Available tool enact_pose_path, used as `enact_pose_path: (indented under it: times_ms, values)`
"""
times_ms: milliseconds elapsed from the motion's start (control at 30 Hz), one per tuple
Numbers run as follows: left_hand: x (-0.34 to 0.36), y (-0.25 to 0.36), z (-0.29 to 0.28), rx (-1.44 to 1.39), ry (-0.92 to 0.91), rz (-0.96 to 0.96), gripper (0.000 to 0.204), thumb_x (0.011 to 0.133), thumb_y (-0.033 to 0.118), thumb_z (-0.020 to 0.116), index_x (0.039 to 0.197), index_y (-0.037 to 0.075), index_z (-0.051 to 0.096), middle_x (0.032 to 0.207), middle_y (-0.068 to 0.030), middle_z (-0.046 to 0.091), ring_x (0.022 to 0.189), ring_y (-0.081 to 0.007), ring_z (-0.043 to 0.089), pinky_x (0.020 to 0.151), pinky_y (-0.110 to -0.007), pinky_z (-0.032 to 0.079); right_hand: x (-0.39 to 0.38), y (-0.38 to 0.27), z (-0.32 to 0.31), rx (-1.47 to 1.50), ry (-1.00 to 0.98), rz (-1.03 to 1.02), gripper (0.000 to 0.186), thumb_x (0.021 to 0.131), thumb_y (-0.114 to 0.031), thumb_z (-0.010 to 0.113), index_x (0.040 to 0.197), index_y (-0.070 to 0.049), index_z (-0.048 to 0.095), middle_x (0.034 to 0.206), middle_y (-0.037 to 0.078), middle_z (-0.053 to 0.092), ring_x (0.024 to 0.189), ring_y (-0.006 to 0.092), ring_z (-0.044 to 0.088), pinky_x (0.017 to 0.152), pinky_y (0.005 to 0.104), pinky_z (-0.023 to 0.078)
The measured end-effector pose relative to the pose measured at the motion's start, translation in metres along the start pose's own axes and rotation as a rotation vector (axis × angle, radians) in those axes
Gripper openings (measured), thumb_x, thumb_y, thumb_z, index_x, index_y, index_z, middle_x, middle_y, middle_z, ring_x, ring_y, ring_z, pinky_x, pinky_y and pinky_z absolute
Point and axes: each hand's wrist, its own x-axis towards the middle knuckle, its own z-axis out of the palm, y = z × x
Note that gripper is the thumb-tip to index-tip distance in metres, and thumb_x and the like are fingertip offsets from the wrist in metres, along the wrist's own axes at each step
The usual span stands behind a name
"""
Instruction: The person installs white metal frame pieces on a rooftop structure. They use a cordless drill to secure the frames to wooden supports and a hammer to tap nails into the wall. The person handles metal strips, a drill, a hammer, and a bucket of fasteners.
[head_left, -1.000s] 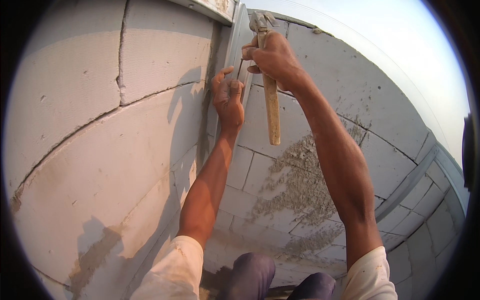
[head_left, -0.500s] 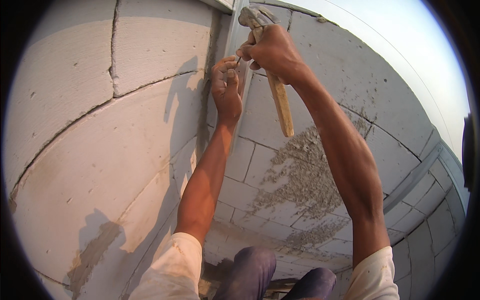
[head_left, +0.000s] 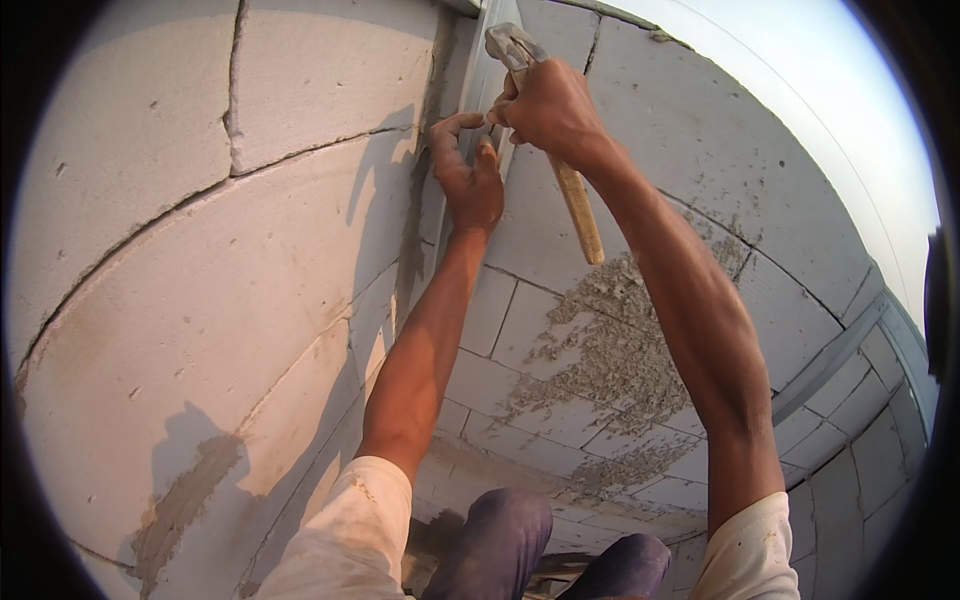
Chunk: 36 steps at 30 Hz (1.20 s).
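Note:
My right hand [head_left: 545,105] grips a hammer [head_left: 580,210] high on its wooden handle, with the metal head [head_left: 508,42] up against a pale metal strip [head_left: 484,70] that runs down the inner corner of two block walls. My left hand [head_left: 468,170] is raised just left of it, fingers curled and pinched at the strip's edge. Whether it holds a nail or other small thing is too small to tell. Both forearms reach up from the lower edge.
White block walls [head_left: 200,250] with mortar joints meet at the corner. Rough grey mortar is smeared on the right wall [head_left: 610,340]. A metal channel [head_left: 830,360] crosses the right wall. My knees in dark trousers [head_left: 510,540] show at the bottom.
Both hands have stayed at the corner strip. The hammer's handle has swung from hanging straight down to slanting down to the right, and my left fingers have curled against the strip.

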Motion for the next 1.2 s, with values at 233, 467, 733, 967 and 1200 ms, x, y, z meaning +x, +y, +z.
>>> enact_pose_path:
  times_ms: [233,467,733,967,1200]
  values:
    - [0.004,-0.005,0.001,0.215,0.008,0.059,0.015,0.102,0.006,0.062,0.116,0.001,0.065,0.112,-0.0069,0.063,0.102,-0.0174,0.061,0.092,-0.032,0.05,0.002,0.002,0.005,-0.05,0.013,-0.03,0.022,0.087,-0.013,0.081,0.088,0.008,0.075,0.067,0.013,0.071,0.058,0.017,0.073,0.054,0.0301,0.059]
    - [0.007,0.007,0.006,0.056,0.134,-0.029,0.01,0.106,0.007,0.059,0.108,-0.002,0.063,0.113,-0.0096,0.061,0.108,-0.0202,0.062,0.09,-0.033,0.055,-0.075,-0.014,-0.028,0.186,-0.064,0.177,0.066,0.102,-0.052,0.065,0.135,0.004,0.057,0.059,0.002,0.057,0.053,0.0119,0.065,0.045,0.0325,0.054]
    - [0.0,-0.001,0.014,0.174,0.186,0.012,0.014,0.108,0.012,0.056,0.109,0.0,0.063,0.107,-0.0092,0.065,0.101,-0.0212,0.062,0.092,-0.036,0.051,-0.312,0.023,-0.035,0.449,-0.072,0.769,0.056,0.103,-0.051,0.064,0.13,-0.004,0.055,0.064,-0.006,0.045,0.048,0.0065,0.045,0.043,0.0282,0.039]
    - [0.001,-0.001,0.017,0.263,0.212,0.054,0.012,0.108,0.01,0.054,0.109,0.001,0.061,0.108,-0.01,0.064,0.102,-0.0239,0.063,0.092,-0.037,0.051,-0.434,0.042,-0.05,0.73,0.165,1.039,0.033,0.105,-0.043,0.065,0.099,-0.013,0.052,0.065,-0.005,0.041,0.047,0.0057,0.041,0.041,0.026,0.037]
    - [0.0,-0.003,0.01,0.369,0.183,0.02,0.011,0.109,0.01,0.053,0.11,0.001,0.058,0.11,-0.0116,0.063,0.102,-0.0259,0.064,0.091,-0.039,0.053,-0.499,0.032,-0.036,0.637,0.114,1.1,0.051,0.097,-0.04,0.076,0.117,0.001,0.055,0.073,-0.002,0.051,0.052,0.0074,0.046,0.047,0.0261,0.041]
